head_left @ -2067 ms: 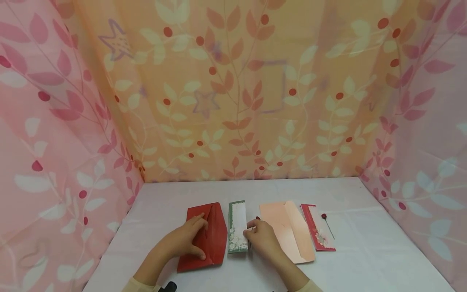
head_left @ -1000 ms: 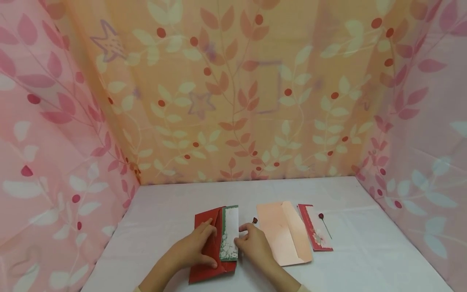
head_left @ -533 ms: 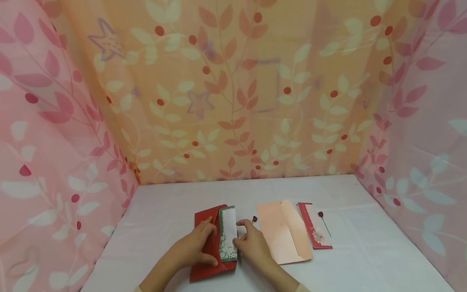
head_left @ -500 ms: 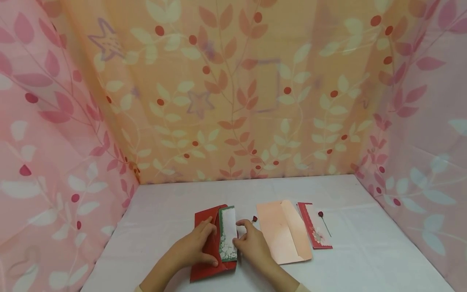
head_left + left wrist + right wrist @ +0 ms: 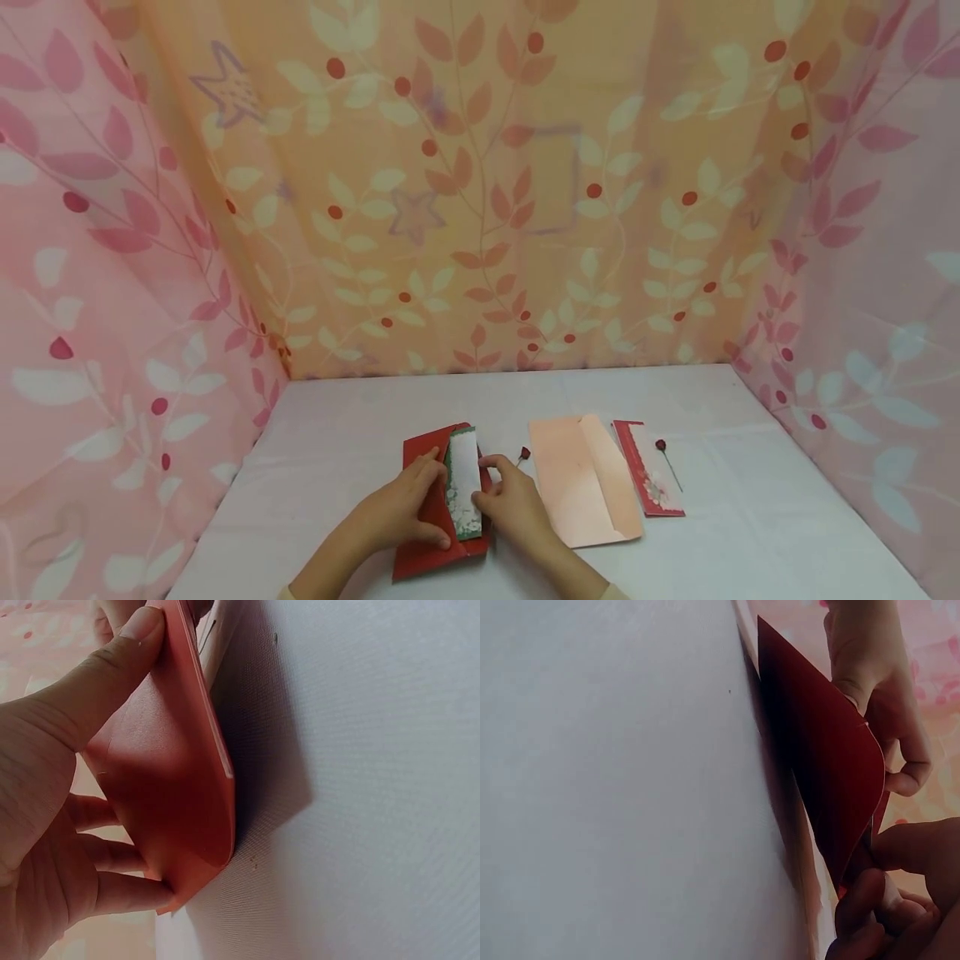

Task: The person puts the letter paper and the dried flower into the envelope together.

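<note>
A red envelope (image 5: 415,560) is held by my left hand (image 5: 393,515), tilted up off the white tabletop along its right side. In the left wrist view the thumb lies on the red envelope (image 5: 169,727), with the fingers along its other edge. My right hand (image 5: 517,504) pinches the right edge of a green-bordered white floral card (image 5: 465,475). The card's left edge sits at the mouth of the envelope, and the flap is under it. In the right wrist view, my right fingers curl under the flap of the red envelope (image 5: 817,735), thumb above.
A small dried rose (image 5: 524,453) lies just beyond my right hand. To the right are a peach envelope (image 5: 566,475) with its flap open, a red-bordered floral card (image 5: 652,479) and another dried rose (image 5: 661,446). Patterned curtains (image 5: 480,167) enclose the table on three sides.
My right hand has brought the card leftward from the table over the envelope's flap and into its mouth, so less of the green border shows. The envelope has shifted right and tilted up.
</note>
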Demonstrator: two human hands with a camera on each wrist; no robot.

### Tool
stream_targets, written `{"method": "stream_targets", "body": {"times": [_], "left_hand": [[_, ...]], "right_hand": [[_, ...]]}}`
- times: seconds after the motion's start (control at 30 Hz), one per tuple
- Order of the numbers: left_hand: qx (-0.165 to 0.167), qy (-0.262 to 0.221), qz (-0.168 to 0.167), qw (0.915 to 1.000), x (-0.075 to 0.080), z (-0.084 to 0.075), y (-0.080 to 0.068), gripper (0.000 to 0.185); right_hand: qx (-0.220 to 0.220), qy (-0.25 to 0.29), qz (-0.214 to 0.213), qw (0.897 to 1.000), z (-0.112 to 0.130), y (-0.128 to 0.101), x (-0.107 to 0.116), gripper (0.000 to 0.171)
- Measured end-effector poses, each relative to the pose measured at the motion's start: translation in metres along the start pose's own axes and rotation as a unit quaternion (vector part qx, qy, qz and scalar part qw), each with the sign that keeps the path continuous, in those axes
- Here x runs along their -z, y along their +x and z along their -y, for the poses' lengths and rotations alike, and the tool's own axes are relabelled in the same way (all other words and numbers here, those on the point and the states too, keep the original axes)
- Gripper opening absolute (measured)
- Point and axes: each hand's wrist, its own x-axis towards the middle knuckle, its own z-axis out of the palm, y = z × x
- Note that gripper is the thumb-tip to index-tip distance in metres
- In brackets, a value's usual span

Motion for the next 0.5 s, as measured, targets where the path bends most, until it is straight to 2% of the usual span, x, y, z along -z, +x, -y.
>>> {"method": "stream_targets", "body": {"times": [0.27, 0.5], "left_hand": [[-0.002, 0.017, -0.005, 0.9998, -0.003, 0.003, 0.0, 0.081], [0.003, 0.009, -0.003, 1.0, -0.001, 0.002, 0.0, 0.075]], "right_hand": [[0.004, -0.026, -0.013, 1.0, 0.012, 0.001, -0.007, 0.046], [-0.016, -0.012, 0.009, 1.0, 0.016, 0.006, -0.013, 0.046]]}}
